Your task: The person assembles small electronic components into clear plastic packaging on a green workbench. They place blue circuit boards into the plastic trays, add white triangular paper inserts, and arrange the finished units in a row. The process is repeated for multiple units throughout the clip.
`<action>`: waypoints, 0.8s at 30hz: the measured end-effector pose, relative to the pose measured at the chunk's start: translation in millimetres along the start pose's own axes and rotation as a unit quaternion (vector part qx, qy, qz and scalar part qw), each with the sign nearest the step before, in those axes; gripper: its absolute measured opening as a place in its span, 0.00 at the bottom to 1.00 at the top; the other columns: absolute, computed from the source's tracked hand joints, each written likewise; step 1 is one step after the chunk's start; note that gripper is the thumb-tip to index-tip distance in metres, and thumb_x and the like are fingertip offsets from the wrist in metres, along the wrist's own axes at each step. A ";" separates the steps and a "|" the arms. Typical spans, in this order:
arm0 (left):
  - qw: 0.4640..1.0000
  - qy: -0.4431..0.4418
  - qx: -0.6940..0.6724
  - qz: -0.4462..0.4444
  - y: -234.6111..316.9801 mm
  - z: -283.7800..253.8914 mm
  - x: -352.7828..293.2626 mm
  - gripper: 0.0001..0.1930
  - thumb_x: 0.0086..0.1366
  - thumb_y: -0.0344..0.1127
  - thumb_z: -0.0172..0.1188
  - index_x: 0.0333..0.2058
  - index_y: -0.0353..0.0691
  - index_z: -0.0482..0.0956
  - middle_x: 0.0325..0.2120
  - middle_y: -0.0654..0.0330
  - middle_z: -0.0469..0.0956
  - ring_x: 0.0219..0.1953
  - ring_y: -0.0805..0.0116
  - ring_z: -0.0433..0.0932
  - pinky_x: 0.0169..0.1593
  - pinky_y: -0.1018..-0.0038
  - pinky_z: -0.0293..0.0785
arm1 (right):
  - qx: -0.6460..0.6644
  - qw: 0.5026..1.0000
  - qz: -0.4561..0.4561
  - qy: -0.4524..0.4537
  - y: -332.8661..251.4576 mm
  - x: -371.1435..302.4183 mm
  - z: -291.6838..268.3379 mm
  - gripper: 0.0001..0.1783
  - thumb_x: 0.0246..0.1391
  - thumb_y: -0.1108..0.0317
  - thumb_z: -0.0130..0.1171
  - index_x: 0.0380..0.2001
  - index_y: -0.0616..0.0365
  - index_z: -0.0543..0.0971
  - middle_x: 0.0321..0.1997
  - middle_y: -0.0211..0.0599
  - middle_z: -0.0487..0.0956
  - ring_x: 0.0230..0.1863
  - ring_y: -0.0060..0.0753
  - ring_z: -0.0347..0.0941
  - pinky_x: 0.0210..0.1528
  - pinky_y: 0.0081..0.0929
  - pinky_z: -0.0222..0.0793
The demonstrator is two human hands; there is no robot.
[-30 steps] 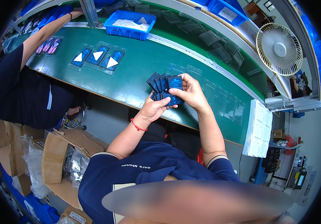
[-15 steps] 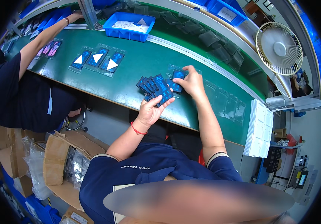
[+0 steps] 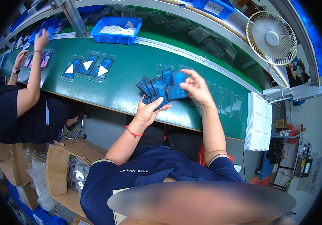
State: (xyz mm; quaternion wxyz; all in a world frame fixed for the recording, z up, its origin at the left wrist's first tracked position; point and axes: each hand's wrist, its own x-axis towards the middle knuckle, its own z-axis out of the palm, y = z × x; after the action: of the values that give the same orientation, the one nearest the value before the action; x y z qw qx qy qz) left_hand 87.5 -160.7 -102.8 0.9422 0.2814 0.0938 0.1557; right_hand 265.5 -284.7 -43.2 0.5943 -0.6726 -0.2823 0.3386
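Note:
My left hand [image 3: 149,111] is closed round a fan of dark blue printed cards [image 3: 154,92], held above the front part of the green table. To its right, my right hand [image 3: 197,89] pinches a single dark blue card [image 3: 176,89] by its right edge. This card is blurred by motion and close to the fan. Just beyond it, another dark blue card [image 3: 167,75] lies in a clear plastic tray [image 3: 159,69] on the table. More clear trays [image 3: 221,99] lie right of my right hand, partly hidden by it.
Three cards with white triangular pieces [image 3: 87,65] lie in clear trays at left. Behind them stands a blue bin [image 3: 114,38] of white papers. White moulded trays [image 3: 258,122] are stacked at the right end, below a fan [image 3: 272,38]. A co-worker's arms [image 3: 35,71] reach over the far left.
My right hand has lifted its card slightly and shifted right, away from the fan. The co-worker's arm has drawn back and a second hand shows. The whole view has shifted a little.

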 end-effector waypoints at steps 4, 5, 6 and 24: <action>1.000 -0.021 -0.014 0.001 4.2 4.1 -2.3 0.22 0.66 0.23 0.52 0.58 0.30 0.64 0.54 0.47 0.71 0.58 0.51 0.72 0.53 0.59 0.79 | -0.172 0.969 -0.010 0.179 13.3 15.3 -38.0 0.31 0.47 0.74 0.67 0.56 0.58 0.72 0.21 0.27 0.75 0.23 0.19 0.73 0.25 0.23 0.69; 0.999 -0.030 -0.019 0.006 4.6 5.1 -2.1 0.22 0.66 0.23 0.52 0.59 0.30 0.63 0.55 0.47 0.71 0.58 0.51 0.71 0.54 0.59 0.79 | -0.239 0.953 -0.013 0.187 24.2 17.0 -46.0 0.31 0.45 0.72 0.69 0.55 0.58 0.72 0.21 0.29 0.76 0.23 0.22 0.74 0.26 0.25 0.70; 0.999 -0.029 -0.021 0.004 5.0 4.3 -2.1 0.22 0.66 0.23 0.51 0.59 0.30 0.63 0.55 0.47 0.71 0.58 0.51 0.71 0.55 0.59 0.78 | -0.303 0.934 -0.015 0.191 23.3 17.3 -41.7 0.31 0.43 0.70 0.70 0.54 0.59 0.73 0.21 0.32 0.77 0.24 0.25 0.75 0.28 0.27 0.71; 0.996 -0.034 0.036 -0.078 -23.0 17.3 5.0 0.22 0.65 0.24 0.55 0.58 0.34 0.66 0.54 0.52 0.71 0.57 0.54 0.72 0.52 0.58 0.79 | 0.075 0.992 0.028 0.099 17.5 -43.6 -30.7 0.06 0.57 0.70 0.60 0.36 0.53 0.74 0.24 0.20 0.75 0.17 0.07 0.61 0.14 0.12 0.50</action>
State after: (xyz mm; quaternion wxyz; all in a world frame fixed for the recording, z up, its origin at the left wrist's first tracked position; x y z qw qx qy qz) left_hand 102.3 -185.9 -101.9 0.9435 0.3118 0.0883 0.0688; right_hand 262.7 -339.8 -53.3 0.6582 -0.6642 -0.1770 0.3071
